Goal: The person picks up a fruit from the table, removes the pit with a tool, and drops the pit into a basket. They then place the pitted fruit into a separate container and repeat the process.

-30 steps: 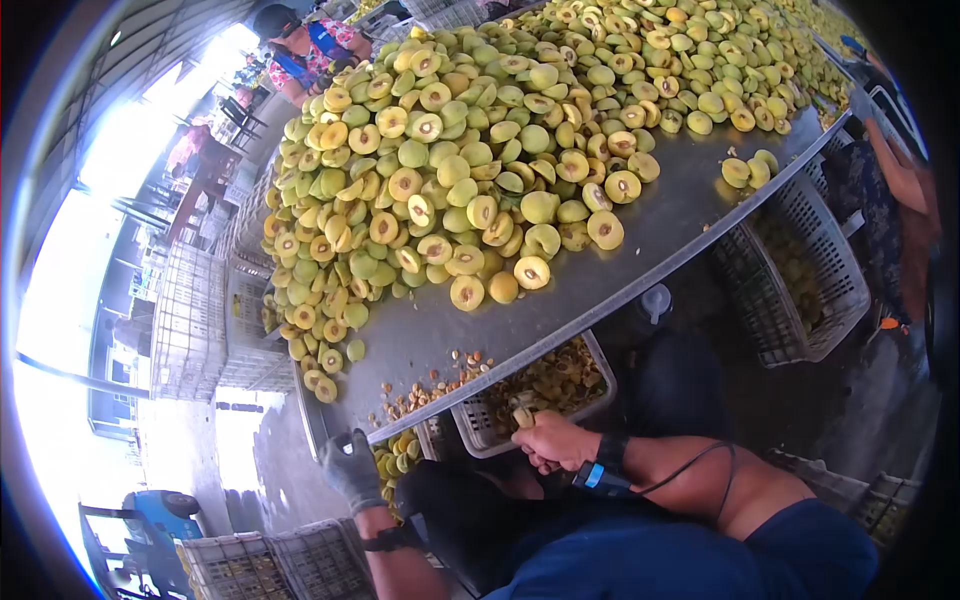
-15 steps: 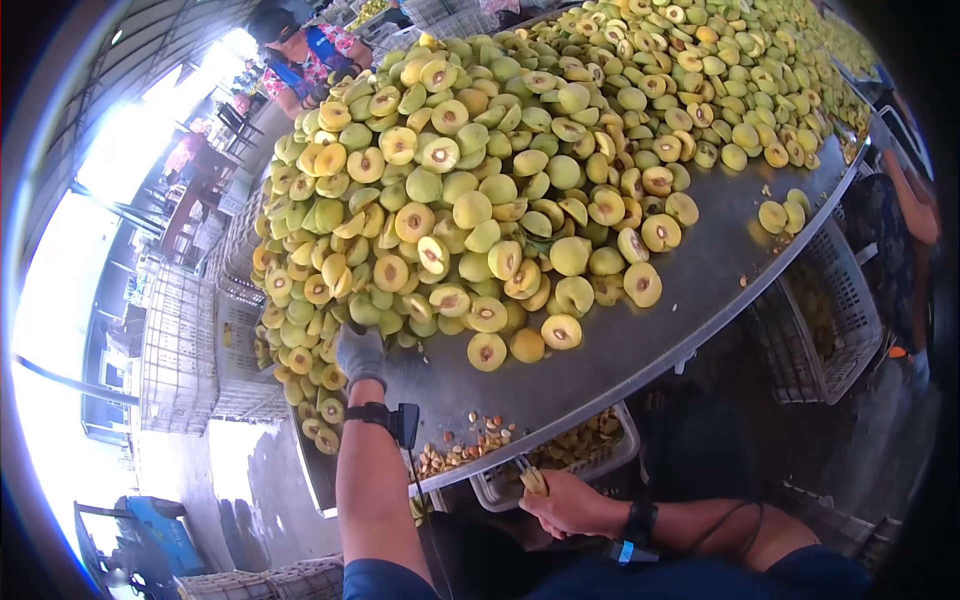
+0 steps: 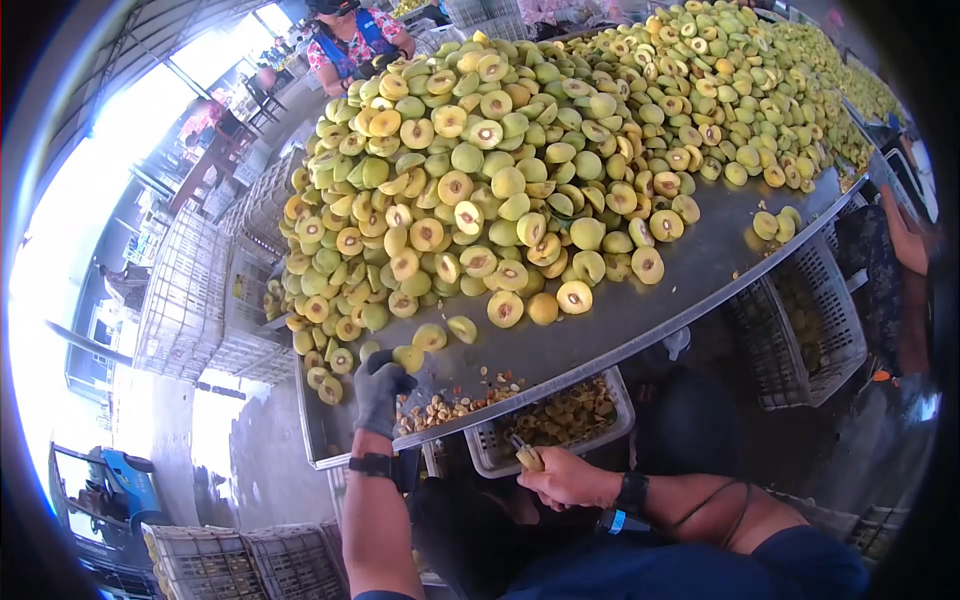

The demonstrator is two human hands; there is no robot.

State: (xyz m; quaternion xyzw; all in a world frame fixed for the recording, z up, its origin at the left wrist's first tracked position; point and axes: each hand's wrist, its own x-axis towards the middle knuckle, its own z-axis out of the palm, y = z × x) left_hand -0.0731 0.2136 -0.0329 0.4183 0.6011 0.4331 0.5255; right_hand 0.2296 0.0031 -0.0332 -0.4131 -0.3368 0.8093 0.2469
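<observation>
My left hand, in a grey glove, is at the near left edge of the pile, with a halved stone fruit between its thumb and fingers. Two more loose halves lie just beyond it on the metal table. A big heap of halved yellow-green stone fruit, many with brown pits or hollows showing, covers most of the tabletop. My bare right hand is closed round the pale handle of a small metal-tipped hand tool, held over the near table edge. The tool's tip is too small to make out exactly.
Removed pits lie along the near rim. Below hangs a crate of fruit scraps; another crate stands right. Stacked white crates stand left, beside a blue vehicle. A co-worker is across the table.
My left hand has drawn back from the pile toward me, now with a fruit half in it, and loose halves lie beside it. My right hand keeps the tool. The view has shifted slightly.
</observation>
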